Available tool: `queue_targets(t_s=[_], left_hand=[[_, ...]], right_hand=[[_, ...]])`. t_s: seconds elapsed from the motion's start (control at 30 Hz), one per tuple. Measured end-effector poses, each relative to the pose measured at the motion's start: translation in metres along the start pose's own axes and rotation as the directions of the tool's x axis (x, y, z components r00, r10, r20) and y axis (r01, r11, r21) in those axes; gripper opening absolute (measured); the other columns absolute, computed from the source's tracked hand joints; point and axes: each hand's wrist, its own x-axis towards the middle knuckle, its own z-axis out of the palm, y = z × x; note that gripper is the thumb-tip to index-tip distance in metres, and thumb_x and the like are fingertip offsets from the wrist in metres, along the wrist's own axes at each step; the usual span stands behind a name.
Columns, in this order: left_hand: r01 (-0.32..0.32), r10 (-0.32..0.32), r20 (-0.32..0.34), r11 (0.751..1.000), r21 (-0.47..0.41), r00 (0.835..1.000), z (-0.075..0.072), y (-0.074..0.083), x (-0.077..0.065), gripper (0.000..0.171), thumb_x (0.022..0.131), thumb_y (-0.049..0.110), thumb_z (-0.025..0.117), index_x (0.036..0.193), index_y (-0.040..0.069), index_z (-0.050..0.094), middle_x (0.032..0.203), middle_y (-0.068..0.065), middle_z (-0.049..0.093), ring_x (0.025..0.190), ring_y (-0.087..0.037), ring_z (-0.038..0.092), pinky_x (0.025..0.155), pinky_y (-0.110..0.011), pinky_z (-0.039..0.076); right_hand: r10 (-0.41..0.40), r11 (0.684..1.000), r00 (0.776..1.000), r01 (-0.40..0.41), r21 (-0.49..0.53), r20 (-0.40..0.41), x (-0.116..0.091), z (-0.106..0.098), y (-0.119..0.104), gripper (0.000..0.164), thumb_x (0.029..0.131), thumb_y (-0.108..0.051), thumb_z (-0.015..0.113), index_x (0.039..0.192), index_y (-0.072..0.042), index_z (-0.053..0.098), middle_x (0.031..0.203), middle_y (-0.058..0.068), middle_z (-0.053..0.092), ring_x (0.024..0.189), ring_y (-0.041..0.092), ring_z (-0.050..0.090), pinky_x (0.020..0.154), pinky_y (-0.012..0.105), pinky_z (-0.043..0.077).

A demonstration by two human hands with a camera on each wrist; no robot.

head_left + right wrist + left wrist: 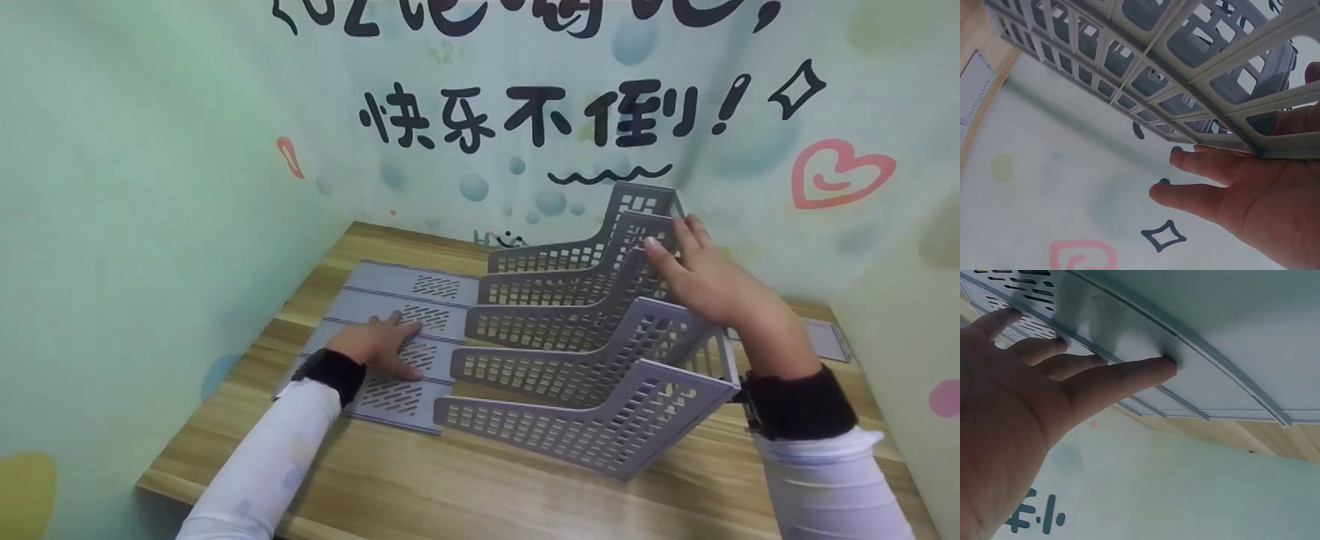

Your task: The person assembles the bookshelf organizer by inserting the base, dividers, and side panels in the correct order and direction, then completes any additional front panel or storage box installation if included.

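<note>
A grey plastic file rack (525, 435) with several upright perforated dividers stands on the table. Its flat slotted panel (375, 276) extends left from the dividers in joined strips. On that panel rests my left hand (379, 346), fingers spread; the left wrist view shows its fingertips touching the grey surface (1241, 332). My right hand (720, 285) lies over the top of the rack's tall right end, thumb on the divider side and fingers at the back. In the right wrist view, two fairly straight fingers of this hand (1264, 208) reach past the lattice wall (1145, 53).
The wood-grain table (525, 480) runs under the rack, its front edge near my left sleeve. A flat grey piece (826, 339) lies at the right, behind my right wrist. Printed cloth walls (472, 187) close in the back and both sides.
</note>
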Motion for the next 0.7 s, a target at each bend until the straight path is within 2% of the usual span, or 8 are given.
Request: queue_targets(t_s=[0.23,0.43,0.7], left_hand=[[-0.031,0.032,-0.014,0.999,0.01,0.999,0.01,0.009,-0.008,0.107,0.088,0.069,0.074,0.171,0.029,0.021,0.179,-0.021,0.006,0.16,-0.059,0.011,0.125,-0.08,0.016],[-0.022,0.021,-0.016,1.0,-0.021,1.0,0.008,0.016,-0.012,0.106,0.087,0.066,0.076,0.171,0.029,0.023,0.179,-0.02,0.005,0.161,-0.059,0.009,0.125,-0.081,0.014],[-0.024,0.023,-0.013,0.999,-0.04,1.0,0.006,0.017,-0.016,0.112,0.083,0.057,0.085,0.171,0.03,0.021,0.179,-0.019,0.003,0.162,-0.056,0.005,0.126,-0.08,0.013]], right_hand=[[0.008,0.999,1.0,-0.008,-0.046,-0.003,0.005,0.011,-0.02,0.101,0.104,-0.078,0.019,0.17,-0.006,-0.006,0.174,0.03,-0.021,0.157,0.066,0.005,0.127,0.078,0.014],[0.019,0.998,1.0,-0.019,-0.059,-0.01,0.003,0.011,-0.018,0.102,0.103,-0.079,0.023,0.171,-0.008,-0.004,0.174,0.03,-0.02,0.155,0.069,0.008,0.123,0.081,0.019],[0.021,0.998,1.0,-0.022,-0.054,-0.014,0.001,0.008,-0.014,0.1,0.104,-0.078,0.024,0.172,-0.009,-0.002,0.175,0.028,-0.02,0.154,0.07,0.008,0.122,0.082,0.018]])
